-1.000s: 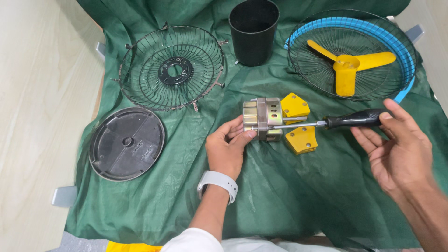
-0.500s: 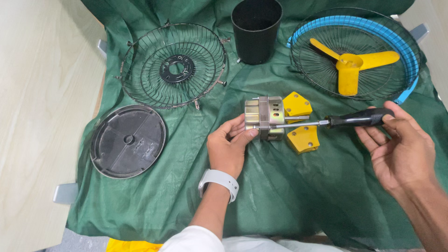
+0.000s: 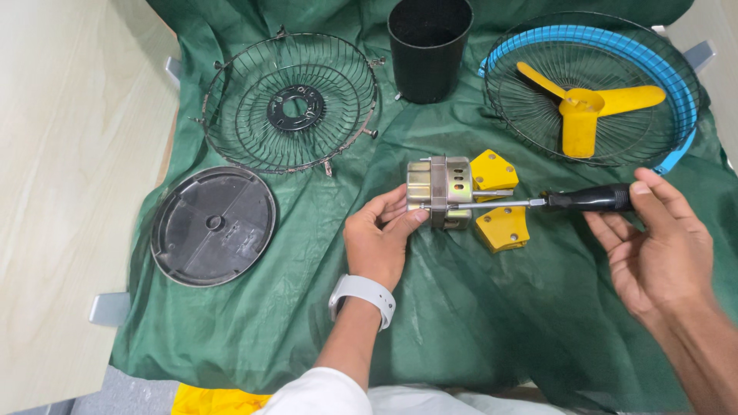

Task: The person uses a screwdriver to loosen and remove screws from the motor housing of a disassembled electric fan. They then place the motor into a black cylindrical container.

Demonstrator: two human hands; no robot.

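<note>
A: Left side?
B: Round black plastic base plate (image 3: 213, 225), wire fan guard (image 3: 290, 101) far. Left hand (image 3: 378, 238) grips the silver metal motor (image 3: 442, 190), centre of green cloth (image 3: 477, 307).
A: Right?
B: Right hand (image 3: 657, 250) pinches black-handled screwdriver (image 3: 553, 202), tip at motor.

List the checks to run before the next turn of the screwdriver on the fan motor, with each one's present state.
1. Motor steadied: ok, the left hand grips its near end on the green cloth.
2. Screwdriver held: ok, the right hand has its fingers on the black handle.
3. Shaft lined up along the motor's side: ok, it lies nearly level.
4. Tip seated in a screw head: cannot tell, too small to see.
5. Yellow brackets free of the shaft: cannot tell, it passes close between them.
6. Blade in blue-rimmed guard away from the hands: ok.
</note>
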